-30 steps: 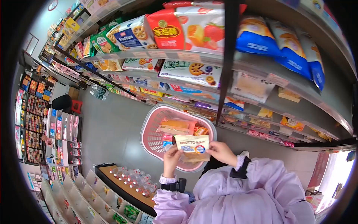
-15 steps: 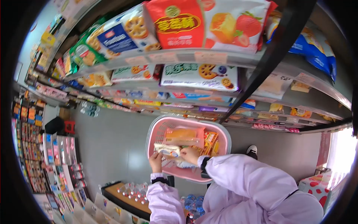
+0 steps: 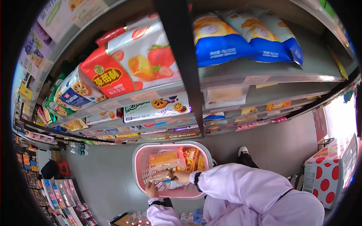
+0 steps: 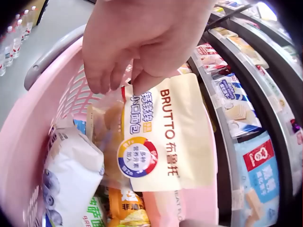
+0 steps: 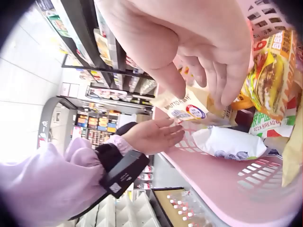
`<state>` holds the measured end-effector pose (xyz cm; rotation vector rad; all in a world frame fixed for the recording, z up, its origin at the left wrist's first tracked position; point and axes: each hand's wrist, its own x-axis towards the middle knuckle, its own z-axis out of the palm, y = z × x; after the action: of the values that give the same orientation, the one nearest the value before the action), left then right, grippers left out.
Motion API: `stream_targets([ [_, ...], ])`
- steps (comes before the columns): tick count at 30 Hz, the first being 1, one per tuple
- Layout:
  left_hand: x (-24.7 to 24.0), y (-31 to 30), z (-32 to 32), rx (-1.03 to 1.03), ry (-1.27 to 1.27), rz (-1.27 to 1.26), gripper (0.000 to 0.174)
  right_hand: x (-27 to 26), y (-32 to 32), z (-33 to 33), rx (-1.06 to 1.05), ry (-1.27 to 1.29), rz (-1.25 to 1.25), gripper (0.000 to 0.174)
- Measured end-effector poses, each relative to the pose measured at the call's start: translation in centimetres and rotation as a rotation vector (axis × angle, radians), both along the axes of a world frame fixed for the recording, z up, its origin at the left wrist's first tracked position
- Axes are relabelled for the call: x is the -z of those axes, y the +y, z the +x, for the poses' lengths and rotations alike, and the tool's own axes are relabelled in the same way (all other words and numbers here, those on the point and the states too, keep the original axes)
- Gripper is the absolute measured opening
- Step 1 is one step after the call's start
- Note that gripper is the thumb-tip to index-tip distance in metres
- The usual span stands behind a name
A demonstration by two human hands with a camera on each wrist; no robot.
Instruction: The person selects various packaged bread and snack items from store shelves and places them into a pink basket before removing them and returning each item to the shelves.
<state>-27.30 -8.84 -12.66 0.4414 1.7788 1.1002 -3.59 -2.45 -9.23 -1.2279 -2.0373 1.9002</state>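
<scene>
A cream bread bag [image 4: 187, 137] marked BRUTTO, with a clear lower part, is held inside the pink shopping basket [image 4: 19, 137]. My left hand [image 3: 152, 190] pinches one upper corner, thumb against fingers. At the bag's other end is my right hand [image 3: 182, 177], its thumb and fingers around the edge in the right wrist view. Under and around the bag lie a white pack with blueberries [image 5: 232, 142], a burger-print pack [image 5: 270, 71], a pizza bread pack [image 5: 267, 123] and a long pink-edged bread pack [image 3: 164, 160].
Tall shelves [image 3: 260, 77] of packaged snacks rise just beyond the basket. Bottled drinks [image 3: 137, 218] stand near my left sleeve. A red-dotted white box [image 3: 324, 177] is at the right. Grey floor [image 3: 109, 169] surrounds the basket.
The bread bag has gone from above the basket down into it, tilting from facing the head camera to nearly edge-on. Both hands moved down with it, and the head view has shifted.
</scene>
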Motion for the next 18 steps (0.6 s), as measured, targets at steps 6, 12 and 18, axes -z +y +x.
stream_targets([
  [6,-0.8,0.3,2.3,-0.05,0.391,0.114,0.055,-6.7,0.1,14.2,0.155,0.324,0.049,0.029],
  [12,-15.5,4.8,18.6,0.315,0.295,0.372,0.033,-20.2,3.5,29.3,0.801,0.152,0.615,0.028],
  [18,-21.8,11.9,30.8,0.674,0.206,0.606,0.032,-22.9,9.6,33.8,0.812,-0.207,1.03,0.028],
])
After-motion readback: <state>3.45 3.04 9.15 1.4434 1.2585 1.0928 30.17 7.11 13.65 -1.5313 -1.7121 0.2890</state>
